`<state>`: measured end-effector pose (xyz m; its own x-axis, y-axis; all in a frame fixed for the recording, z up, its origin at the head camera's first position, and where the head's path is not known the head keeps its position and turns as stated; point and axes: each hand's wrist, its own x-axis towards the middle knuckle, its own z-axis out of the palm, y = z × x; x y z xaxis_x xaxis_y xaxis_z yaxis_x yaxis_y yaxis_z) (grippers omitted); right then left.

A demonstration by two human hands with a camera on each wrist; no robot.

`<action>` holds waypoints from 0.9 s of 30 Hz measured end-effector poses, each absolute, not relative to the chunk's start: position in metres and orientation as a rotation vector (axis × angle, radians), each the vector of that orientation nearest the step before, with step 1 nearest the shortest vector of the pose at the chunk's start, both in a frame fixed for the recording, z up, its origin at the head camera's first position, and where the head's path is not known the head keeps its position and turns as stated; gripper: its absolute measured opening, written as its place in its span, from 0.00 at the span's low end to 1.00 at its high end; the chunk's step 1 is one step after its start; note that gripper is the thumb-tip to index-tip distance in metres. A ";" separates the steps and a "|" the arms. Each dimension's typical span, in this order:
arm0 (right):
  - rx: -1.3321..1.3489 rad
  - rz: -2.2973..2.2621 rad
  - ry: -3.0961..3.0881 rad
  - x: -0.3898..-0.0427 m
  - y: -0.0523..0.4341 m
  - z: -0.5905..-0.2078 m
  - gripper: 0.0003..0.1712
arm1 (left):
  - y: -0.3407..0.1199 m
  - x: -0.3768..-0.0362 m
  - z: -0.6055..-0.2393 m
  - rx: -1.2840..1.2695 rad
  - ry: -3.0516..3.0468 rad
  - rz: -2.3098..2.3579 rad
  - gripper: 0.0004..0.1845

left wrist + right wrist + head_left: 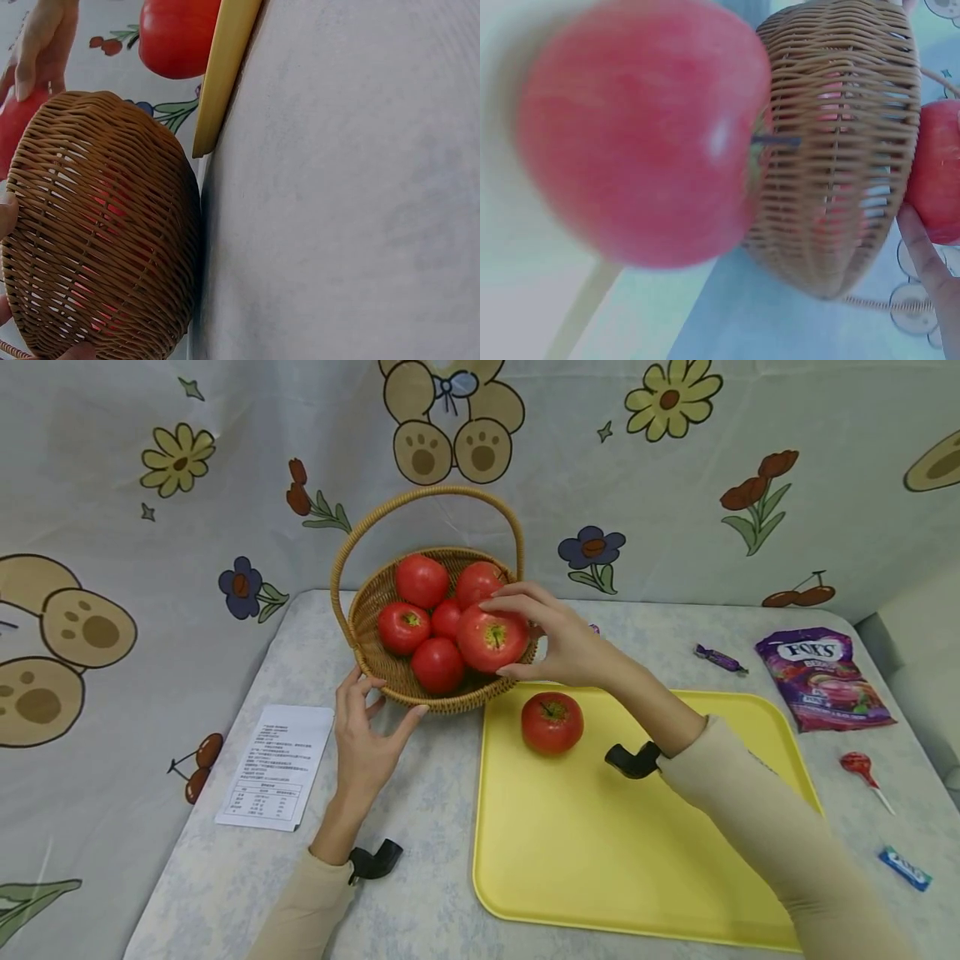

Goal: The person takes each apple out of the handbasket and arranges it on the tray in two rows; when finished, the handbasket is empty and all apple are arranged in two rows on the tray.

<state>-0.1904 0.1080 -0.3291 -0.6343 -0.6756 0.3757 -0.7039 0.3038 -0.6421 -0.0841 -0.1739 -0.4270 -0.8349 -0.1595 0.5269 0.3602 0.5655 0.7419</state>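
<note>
While one apple (pixel 552 722) sits on tray (pixel 637 860), right hand (pixel 558 639) grip pinches second apple (pixel 492 639) at basket (pixel 365 610); five remain. Left hand (pixel 367 735) grip spread, steadying basket.

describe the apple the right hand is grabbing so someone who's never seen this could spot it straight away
Find the wicker basket with the tall hoop handle at the back of the table. Of the red apples piled in it, this apple sits at the front right rim, nearest the yellow tray. It looks the biggest and is the only one the right hand grips.
</note>
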 end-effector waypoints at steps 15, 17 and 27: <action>1.167 1.318 -2.558 -0.160 0.177 -0.341 0.47 | -0.174 -0.085 -0.427 -0.157 -2.274 -1.217 0.32; 1.157 1.319 -2.569 -0.156 0.185 -0.346 0.47 | -0.174 -0.085 -0.428 -0.157 -2.278 -1.218 0.32; 1.050 1.296 -2.658 -0.141 0.221 -0.371 0.47 | -0.174 -0.084 -0.427 -0.149 -2.281 -1.216 0.31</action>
<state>-0.1406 0.2211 -0.3707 -0.7760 -0.5655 0.2794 -0.5683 0.4346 -0.6987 -0.0842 -0.1743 -0.4270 -0.8450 -0.1524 0.5125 0.3407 0.5853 0.7358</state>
